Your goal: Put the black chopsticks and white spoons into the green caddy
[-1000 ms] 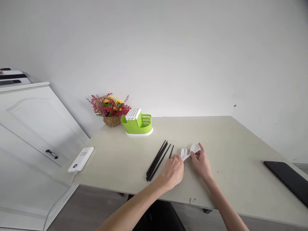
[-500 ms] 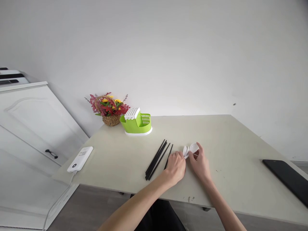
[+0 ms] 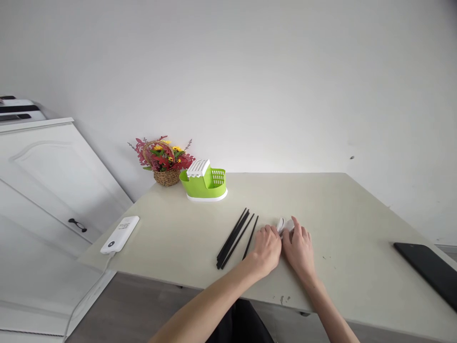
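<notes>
White spoons (image 3: 288, 225) are bunched between my two hands, low over the table or resting on it; their handles are hidden under my fingers. My left hand (image 3: 267, 247) is closed around the spoons' left side, knuckles up. From the right, my right hand (image 3: 299, 248) grips the same spoons, its index finger along the outer bowl. Just left of my left hand lie several black chopsticks (image 3: 233, 240), one of them apart and partly behind the hand.
A green and white boat-shaped holder (image 3: 203, 183) stands at the back left beside a wicker basket of flowers (image 3: 167, 177). A white power bank (image 3: 120, 234) with a cable lies at the left edge. A black phone-like slab (image 3: 426, 271) is at the right.
My hands have drawn closer together around the spoons. The spoon bowls are now bunched more tightly and covered more by my fingers. The camera view has shifted slightly.
</notes>
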The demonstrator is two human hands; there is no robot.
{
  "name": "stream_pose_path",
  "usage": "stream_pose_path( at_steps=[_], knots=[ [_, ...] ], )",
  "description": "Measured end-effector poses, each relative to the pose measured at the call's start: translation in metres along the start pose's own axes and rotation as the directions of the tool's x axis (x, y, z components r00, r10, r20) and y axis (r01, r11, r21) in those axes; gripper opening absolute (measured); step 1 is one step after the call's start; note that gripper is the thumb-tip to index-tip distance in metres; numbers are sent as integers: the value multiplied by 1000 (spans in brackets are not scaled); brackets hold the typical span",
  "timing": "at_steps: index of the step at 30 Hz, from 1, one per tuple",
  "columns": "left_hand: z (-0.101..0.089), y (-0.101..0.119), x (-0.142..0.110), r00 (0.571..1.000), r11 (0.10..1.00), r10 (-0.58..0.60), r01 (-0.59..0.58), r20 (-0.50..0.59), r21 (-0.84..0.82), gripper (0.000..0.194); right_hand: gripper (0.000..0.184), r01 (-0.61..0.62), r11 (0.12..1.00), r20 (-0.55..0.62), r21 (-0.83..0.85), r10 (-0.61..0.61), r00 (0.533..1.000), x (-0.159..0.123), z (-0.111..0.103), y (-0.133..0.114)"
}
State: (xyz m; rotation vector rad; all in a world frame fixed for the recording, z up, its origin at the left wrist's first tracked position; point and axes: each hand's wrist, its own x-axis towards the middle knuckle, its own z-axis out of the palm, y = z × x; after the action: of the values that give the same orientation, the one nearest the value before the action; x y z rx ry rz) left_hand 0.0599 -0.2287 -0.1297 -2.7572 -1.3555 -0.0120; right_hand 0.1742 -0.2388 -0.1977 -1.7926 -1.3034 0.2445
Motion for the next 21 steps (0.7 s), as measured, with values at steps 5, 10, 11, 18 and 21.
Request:
stream_pose_path(
  at_steps=[5,10,11,18,21],
  knots=[
    [3,4,7,1000,999,1,-2,15,32,34,65,99,992,3,-76,-99,995,1,2,4],
    [5,3,11,1000,999,6,-6,6,49,31,59,136,988,28,-68,-135,990,1,4,11],
    [5,3,11,1000,999,5,-6,5,51,31,59,138,989,34,-61,-136,990,1,3,11],
    [10,6,10,999,992,20,-16,-26,124,26,58,91,996,48,-22,-89,995,0,-4,4],
    [10,8,5,999,990,16,-11,-32,142,24,60,26,999,79,20,-28,996,-4,-9,2]
  ],
)
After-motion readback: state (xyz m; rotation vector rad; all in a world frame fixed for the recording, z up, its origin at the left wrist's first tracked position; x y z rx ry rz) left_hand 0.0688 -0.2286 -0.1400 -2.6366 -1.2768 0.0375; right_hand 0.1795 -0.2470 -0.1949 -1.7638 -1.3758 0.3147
